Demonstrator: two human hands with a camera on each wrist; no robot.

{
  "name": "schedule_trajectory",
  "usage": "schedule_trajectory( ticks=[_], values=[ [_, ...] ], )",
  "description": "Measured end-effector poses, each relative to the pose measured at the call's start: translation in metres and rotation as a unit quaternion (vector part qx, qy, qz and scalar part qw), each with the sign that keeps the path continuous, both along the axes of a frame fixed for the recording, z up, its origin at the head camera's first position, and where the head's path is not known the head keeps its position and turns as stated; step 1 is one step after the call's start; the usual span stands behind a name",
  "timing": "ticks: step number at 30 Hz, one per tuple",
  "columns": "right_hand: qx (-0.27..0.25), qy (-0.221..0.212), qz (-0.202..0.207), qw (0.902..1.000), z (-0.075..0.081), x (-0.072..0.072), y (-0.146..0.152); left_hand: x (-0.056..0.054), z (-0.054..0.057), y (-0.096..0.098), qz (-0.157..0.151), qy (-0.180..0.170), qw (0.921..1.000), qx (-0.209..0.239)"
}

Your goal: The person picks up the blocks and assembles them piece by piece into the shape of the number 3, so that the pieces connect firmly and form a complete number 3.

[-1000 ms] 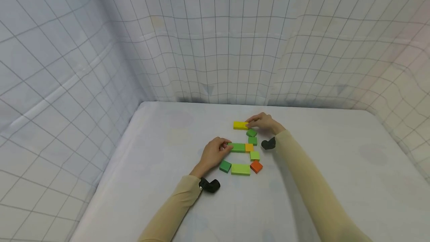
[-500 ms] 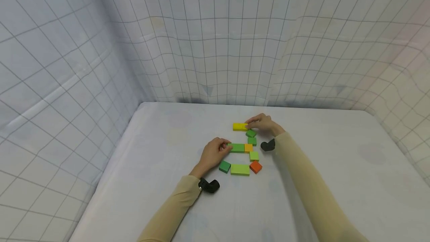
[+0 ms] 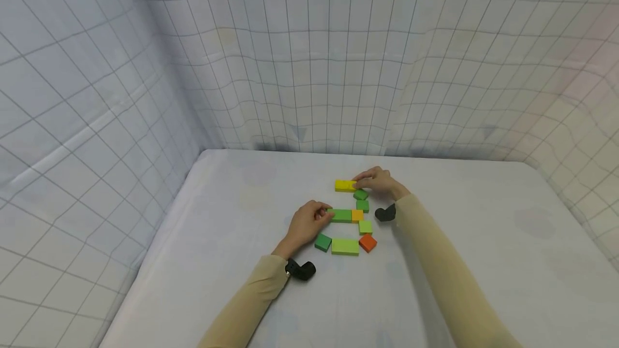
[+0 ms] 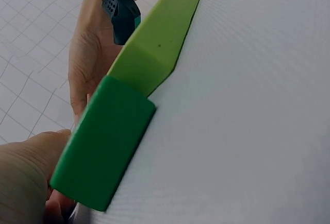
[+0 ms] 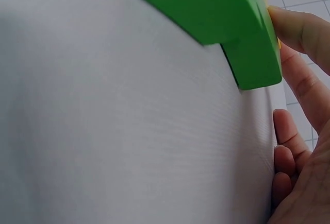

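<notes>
In the head view, my left hand point(image 3: 307, 223) pinches the left end of a long green block point(image 3: 342, 216) between thumb and fingers. An orange block point(image 3: 357, 216) adjoins that block's right end. Farther back, my right hand point(image 3: 380, 181) pinches the right end of a long yellow block point(image 3: 343, 186), which lies on the white table. Just in front of it sits a turned green block point(image 3: 360, 195), then a small green square block point(image 3: 362, 206). The right wrist view shows the thumb and a finger beside green blocks point(image 5: 201, 7); the yellow one is mostly hidden there.
Closer to the person lie a light green square block point(image 3: 365, 227), a turned orange-red block point(image 3: 367, 243), a long lime block point(image 3: 345, 247) and a turned dark green block point(image 3: 323, 242). White gridded cloth walls point(image 3: 309, 69) stand behind and beside the table.
The yellow block has slid slightly toward the person, closer to the turned green block, with the right hand holding it. My left hand stays at the long green block. The head view has tilted slightly.
</notes>
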State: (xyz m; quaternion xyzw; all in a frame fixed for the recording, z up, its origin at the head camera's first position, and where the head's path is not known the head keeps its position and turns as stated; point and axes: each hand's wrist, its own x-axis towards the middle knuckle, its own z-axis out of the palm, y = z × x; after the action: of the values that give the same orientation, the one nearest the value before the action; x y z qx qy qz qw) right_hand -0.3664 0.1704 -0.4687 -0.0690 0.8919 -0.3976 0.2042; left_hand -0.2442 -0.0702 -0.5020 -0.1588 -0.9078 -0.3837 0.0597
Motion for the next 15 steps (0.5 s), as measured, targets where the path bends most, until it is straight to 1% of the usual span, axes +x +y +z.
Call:
schedule_trajectory(
  ticks=[7, 10, 15],
  values=[
    [-0.005, 0.007, 0.0, 1.0, -0.0002, 0.0033, -0.0013, 0.0008, -0.0012, -0.0011, -0.002, 0.011, 0.9999, 0.002],
    [-0.008, 0.007, 0.003, 0.9999, 0.0004, 0.0038, -0.0021, 0.0008, -0.0011, -0.0012, -0.001, 0.009, 1.0, 0.002],
    [-0.009, 0.009, -0.003, 0.9999, 0.0004, 0.0043, -0.0026, 0.0012, -0.0009, -0.0011, 0.001, 0.004, 1.0, 0.001]
  ],
)
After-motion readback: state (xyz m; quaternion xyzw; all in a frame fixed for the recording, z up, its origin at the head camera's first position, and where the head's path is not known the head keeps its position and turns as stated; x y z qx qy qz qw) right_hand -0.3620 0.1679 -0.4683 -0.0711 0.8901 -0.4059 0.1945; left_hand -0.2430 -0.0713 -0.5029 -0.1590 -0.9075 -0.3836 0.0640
